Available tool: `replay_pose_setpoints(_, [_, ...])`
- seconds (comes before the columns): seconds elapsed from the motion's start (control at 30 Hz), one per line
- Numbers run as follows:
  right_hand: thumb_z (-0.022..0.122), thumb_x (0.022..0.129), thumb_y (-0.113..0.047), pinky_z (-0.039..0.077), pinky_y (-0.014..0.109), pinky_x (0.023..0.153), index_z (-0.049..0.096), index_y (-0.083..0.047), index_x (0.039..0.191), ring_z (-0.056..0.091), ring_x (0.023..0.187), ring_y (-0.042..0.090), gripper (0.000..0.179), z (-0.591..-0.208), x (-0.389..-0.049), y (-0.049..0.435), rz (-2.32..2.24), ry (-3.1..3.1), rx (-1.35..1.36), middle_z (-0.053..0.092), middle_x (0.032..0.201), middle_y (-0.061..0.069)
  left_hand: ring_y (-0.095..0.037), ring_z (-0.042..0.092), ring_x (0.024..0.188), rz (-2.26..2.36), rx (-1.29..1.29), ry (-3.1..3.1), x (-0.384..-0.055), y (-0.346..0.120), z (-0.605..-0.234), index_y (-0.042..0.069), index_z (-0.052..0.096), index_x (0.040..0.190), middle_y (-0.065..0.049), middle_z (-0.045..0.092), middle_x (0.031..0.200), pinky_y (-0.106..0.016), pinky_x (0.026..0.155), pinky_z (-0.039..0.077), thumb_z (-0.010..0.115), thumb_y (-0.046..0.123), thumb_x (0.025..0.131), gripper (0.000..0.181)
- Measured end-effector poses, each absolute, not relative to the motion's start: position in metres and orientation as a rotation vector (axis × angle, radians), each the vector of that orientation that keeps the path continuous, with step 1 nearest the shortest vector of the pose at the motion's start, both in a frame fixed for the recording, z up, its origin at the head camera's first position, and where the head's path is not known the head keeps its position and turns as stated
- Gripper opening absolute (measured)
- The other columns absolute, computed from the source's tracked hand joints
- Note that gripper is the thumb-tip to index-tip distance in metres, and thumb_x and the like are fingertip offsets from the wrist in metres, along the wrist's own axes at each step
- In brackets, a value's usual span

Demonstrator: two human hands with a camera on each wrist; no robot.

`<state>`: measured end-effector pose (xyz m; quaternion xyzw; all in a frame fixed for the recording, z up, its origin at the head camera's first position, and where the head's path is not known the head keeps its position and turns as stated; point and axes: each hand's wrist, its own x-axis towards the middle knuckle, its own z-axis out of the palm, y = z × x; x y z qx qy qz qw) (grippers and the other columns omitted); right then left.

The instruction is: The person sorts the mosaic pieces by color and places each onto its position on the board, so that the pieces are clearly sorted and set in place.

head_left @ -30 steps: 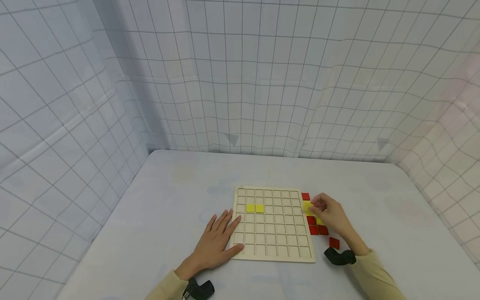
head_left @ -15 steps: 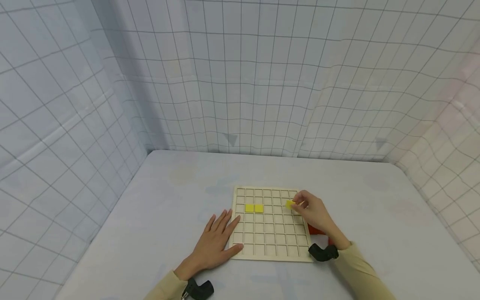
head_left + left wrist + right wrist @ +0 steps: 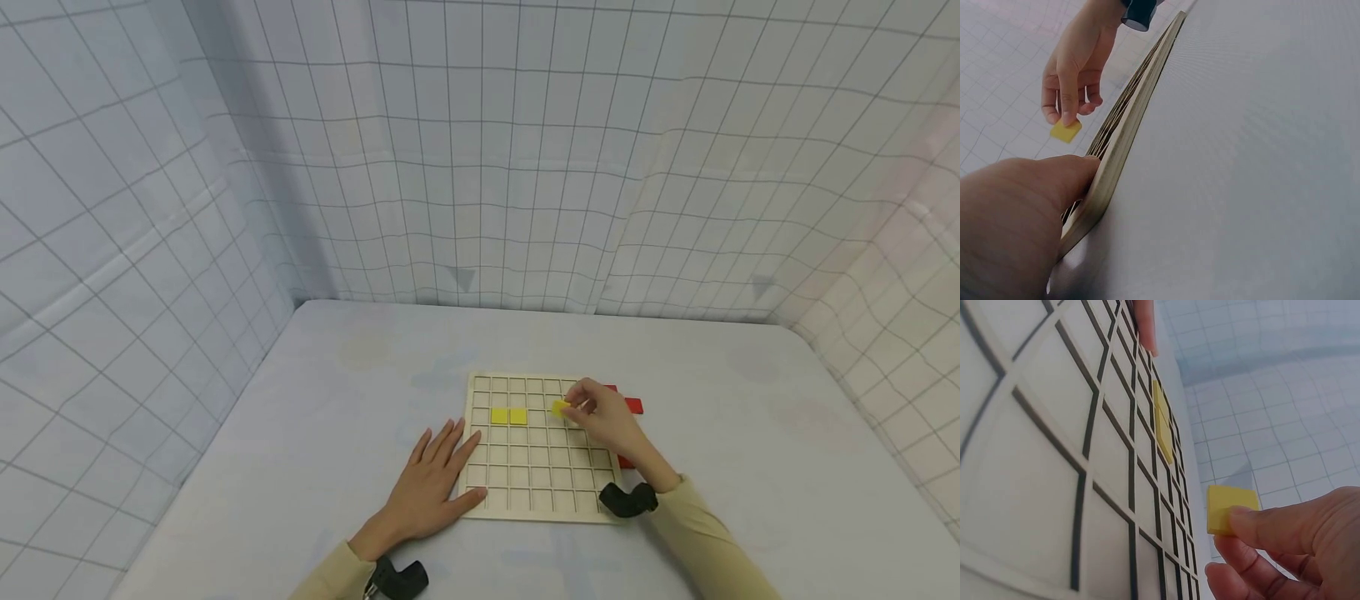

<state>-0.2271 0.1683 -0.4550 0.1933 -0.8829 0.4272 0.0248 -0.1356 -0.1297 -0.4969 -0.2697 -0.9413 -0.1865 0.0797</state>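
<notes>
A pale wooden grid board (image 3: 517, 500) lies flat on the table, its raised ridges forming square cells. Two yellow square tiles (image 3: 508, 416) sit side by side in cells of the board's third row, toward the left. My right hand (image 3: 603, 414) pinches another yellow tile (image 3: 1225, 512) between thumb and fingers, held up over the board to the right of those two. My left hand (image 3: 431, 487) lies with fingers spread along the board's left edge, its thumb (image 3: 1075, 175) resting over the rim.
Beside the board's right edge lie red tiles (image 3: 633, 406), partly hidden behind my right hand and wrist. White cloth walls with a dark grid (image 3: 465, 167) enclose the table at the back and sides. Each wrist carries a black camera mount (image 3: 628, 500).
My right hand has lifted a yellow tile from the group right of the board and carried it left over the grid. The left hand has stayed in place.
</notes>
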Motion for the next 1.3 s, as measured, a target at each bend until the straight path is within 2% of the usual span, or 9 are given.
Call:
replay_pose_setpoints(0.63, [0.076, 0.081, -0.008, 0.047, 0.026, 0.06, 0.063, -0.011, 0.085, 0.056, 0.066, 0.011, 0.014, -0.456, -0.229, 0.149, 1.255, -2.778, 0.604, 0.063, 0.081, -0.005, -0.032, 0.017, 0.141, -0.536, -0.816, -2.816, -0.135, -0.13, -0.494, 0.008, 0.03, 0.15, -0.018, 0.022, 0.153, -0.052, 0.11, 0.009, 0.049, 0.052, 0.094, 0.073])
replay_pose_setpoints(1.3, [0.076, 0.081, -0.01, 0.043, 0.029, 0.062, 0.063, -0.014, 0.084, 0.051, 0.068, 0.013, 0.015, -0.457, -0.229, 0.139, 1.174, -2.867, 0.61, 0.058, 0.077, -0.007, -0.031, 0.015, 0.141, -0.512, -0.807, -2.847, -0.135, -0.128, -0.492, 0.008, 0.029, 0.15, -0.017, 0.021, 0.154, -0.052, 0.111, 0.008, 0.048, 0.053, 0.094, 0.074])
